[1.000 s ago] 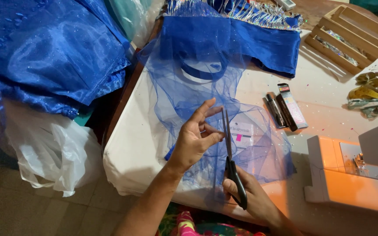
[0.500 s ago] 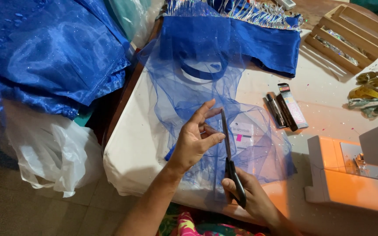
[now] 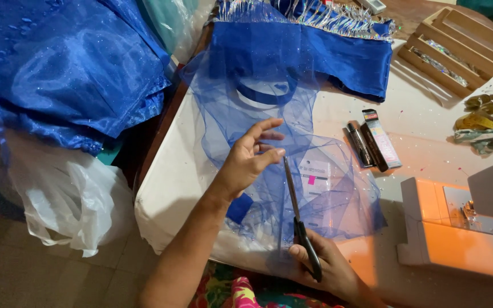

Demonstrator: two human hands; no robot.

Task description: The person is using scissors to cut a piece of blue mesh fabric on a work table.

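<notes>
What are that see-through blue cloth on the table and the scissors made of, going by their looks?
The see-through blue cloth looks like fine net, perhaps tulle or organza: the table shows through it, and tiny glitter specks catch the light. The scissors seem to have plain grey metal blades with a dull sheen; their black handles in the right hand look like plastic, though that is less sure.

We saw sheer blue netting (image 3: 269, 102), flecked with glitter, spread flat and rumpled over the table edge, its near part lying under and just beyond the left hand (image 3: 246, 162). Black-handled scissors (image 3: 299, 225) sat in the right hand (image 3: 326, 268), their narrow blades nearly together, pointing up and away, tips touching the left hand's fingertips (image 3: 279, 153).
</notes>
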